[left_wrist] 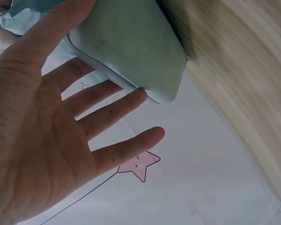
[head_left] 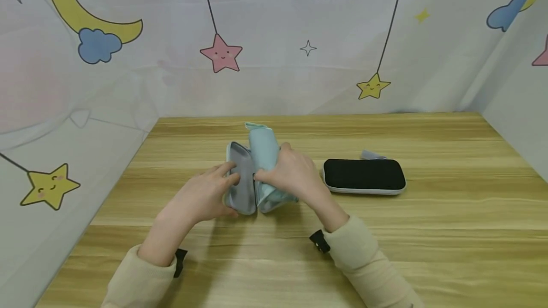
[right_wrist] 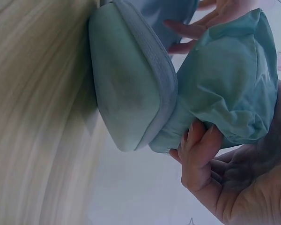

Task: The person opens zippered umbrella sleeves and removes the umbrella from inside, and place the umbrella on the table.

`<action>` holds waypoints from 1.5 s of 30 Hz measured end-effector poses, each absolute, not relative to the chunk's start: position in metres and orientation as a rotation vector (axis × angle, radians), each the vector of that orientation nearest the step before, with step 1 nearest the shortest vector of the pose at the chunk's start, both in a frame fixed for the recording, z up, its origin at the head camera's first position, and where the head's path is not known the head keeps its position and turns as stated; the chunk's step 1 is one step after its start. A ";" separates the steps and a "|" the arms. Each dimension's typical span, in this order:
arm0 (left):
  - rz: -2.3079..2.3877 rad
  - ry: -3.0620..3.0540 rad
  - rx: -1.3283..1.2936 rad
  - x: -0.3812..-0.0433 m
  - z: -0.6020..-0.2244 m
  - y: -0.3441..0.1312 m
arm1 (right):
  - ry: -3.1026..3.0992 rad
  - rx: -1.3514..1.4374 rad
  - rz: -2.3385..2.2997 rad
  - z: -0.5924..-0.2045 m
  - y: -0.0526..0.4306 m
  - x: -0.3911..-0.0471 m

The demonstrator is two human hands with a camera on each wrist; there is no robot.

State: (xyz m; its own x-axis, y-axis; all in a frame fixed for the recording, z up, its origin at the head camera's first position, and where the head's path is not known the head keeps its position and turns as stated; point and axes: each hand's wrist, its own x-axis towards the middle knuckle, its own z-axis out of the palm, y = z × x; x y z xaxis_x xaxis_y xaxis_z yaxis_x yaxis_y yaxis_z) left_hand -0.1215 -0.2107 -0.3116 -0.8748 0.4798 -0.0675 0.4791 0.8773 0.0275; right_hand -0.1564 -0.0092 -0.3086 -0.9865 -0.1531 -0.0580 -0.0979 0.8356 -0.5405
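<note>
Backdrop cloth (head_left: 274, 87), white with a cartoon night-sky print, is hanging behind and along both sides of a wood-grain worktop (head_left: 449, 236).

Head view: pale green case (head_left: 243, 184) is standing open near the middle of the worktop, grey lining showing, halves spreading left and right. Pale blue bundle (head_left: 263, 146) of rolled cloth is lying along the right half, far end poking out past the case. Right hand (head_left: 295, 172) is holding the bundle, thumb on one side, fingers on the other. Left hand (head_left: 203, 198) is reaching over the rim of the left half. Cream sleeves (head_left: 139, 277) are covering both forearms. Black case (head_left: 364, 174) with pale edging is lying to the right; a small grey tab (head_left: 373, 155) is showing just behind it.

Left wrist view: left grip is spreading wide, fingers nearly straight, one fingertip touching the case edge; nothing is being clenched. Thumb is crossing in front of the green shell; contact unclear.

Right wrist view: right grip is curling round the bundle, fingertips pressing its wrinkled cloth. Bundle is bulging out beside the case rim; cannot tell how deep it is sitting.
</note>
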 end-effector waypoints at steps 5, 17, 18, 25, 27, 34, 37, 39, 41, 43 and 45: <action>0.009 2.969 0.748 -0.122 -0.312 -0.212 | 2.905 -0.181 -0.877 -0.305 -0.005 -0.158; 0.015 3.005 0.782 -0.125 -0.316 -0.215 | 2.906 -0.138 -0.886 -0.299 0.008 -0.161; 0.022 3.001 0.776 -0.126 -0.315 -0.216 | 2.903 -0.130 -0.889 -0.299 0.009 -0.162; 0.042 2.976 0.757 -0.129 -0.313 -0.219 | 2.887 -0.098 -0.901 -0.298 0.016 -0.167; 0.043 2.971 0.753 -0.130 -0.312 -0.220 | 2.884 -0.090 -0.893 -0.298 0.018 -0.168; 0.051 2.970 0.743 -0.132 -0.311 -0.222 | 2.875 -0.064 -0.880 -0.300 0.023 -0.173; 0.052 2.974 0.742 -0.132 -0.312 -0.223 | 2.886 -0.067 -0.873 -0.302 0.024 -0.175; 0.054 2.975 0.737 -0.133 -0.312 -0.223 | 2.898 -0.073 -0.862 -0.304 0.025 -0.176; 0.054 2.975 0.735 -0.133 -0.311 -0.223 | 2.912 -0.077 -0.845 -0.306 0.026 -0.178; 0.052 2.976 0.734 -0.133 -0.311 -0.224 | 2.917 -0.080 -0.832 -0.308 0.026 -0.178; 0.046 2.977 0.732 -0.133 -0.311 -0.224 | 2.915 -0.080 -0.815 -0.309 0.027 -0.179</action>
